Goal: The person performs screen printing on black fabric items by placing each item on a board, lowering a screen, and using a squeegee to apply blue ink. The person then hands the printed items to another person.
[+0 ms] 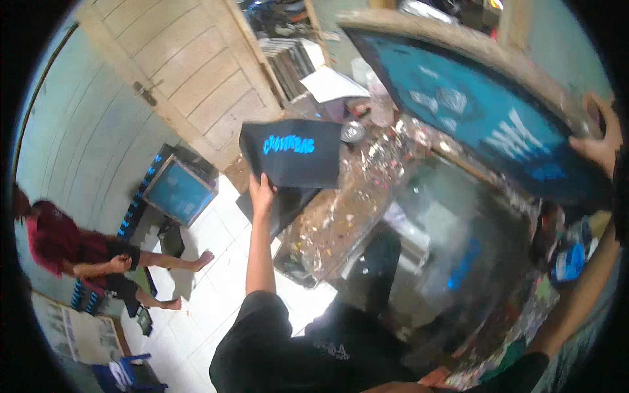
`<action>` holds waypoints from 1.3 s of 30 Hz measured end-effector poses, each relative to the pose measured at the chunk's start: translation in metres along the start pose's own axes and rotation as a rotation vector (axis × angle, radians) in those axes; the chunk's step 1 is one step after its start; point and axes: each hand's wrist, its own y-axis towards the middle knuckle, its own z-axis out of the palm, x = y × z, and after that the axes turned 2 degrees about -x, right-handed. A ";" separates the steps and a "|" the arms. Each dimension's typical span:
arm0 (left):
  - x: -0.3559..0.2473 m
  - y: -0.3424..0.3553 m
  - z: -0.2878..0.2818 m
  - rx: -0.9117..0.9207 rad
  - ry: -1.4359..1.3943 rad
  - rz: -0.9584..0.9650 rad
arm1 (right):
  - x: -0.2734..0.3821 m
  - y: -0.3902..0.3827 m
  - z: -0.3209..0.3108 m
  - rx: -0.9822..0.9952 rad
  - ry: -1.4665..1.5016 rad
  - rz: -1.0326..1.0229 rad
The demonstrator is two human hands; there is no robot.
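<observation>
My left hand is closed on the lower left part of a black sheet with bright blue lettering, held up left of the work table. A dark piece lies beneath it at the table's edge. My right hand, at the far right, grips the edge of a large screen-printing frame, raised and tilted, with teal mesh and pale markings. Below the frame is a paint-spattered table with a grimy printing surface bearing a blue smear.
A person in a red shirt is on the tiled floor at left, beside another screen frame. Behind are a wooden door, a can, a white sheet and blue-lidded containers at right.
</observation>
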 end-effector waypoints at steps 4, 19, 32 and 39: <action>0.055 0.021 -0.021 -0.193 -0.048 -0.156 | 0.063 0.000 -0.049 0.324 -0.060 0.219; 0.013 -0.077 0.022 0.297 0.761 0.536 | -0.035 -0.009 -0.024 -0.019 -0.042 0.102; 0.021 -0.059 0.017 0.440 0.983 0.648 | -0.036 -0.003 -0.024 0.042 -0.070 0.158; -0.097 -0.134 0.044 0.431 0.715 0.631 | -0.029 -0.004 -0.029 0.060 -0.123 0.157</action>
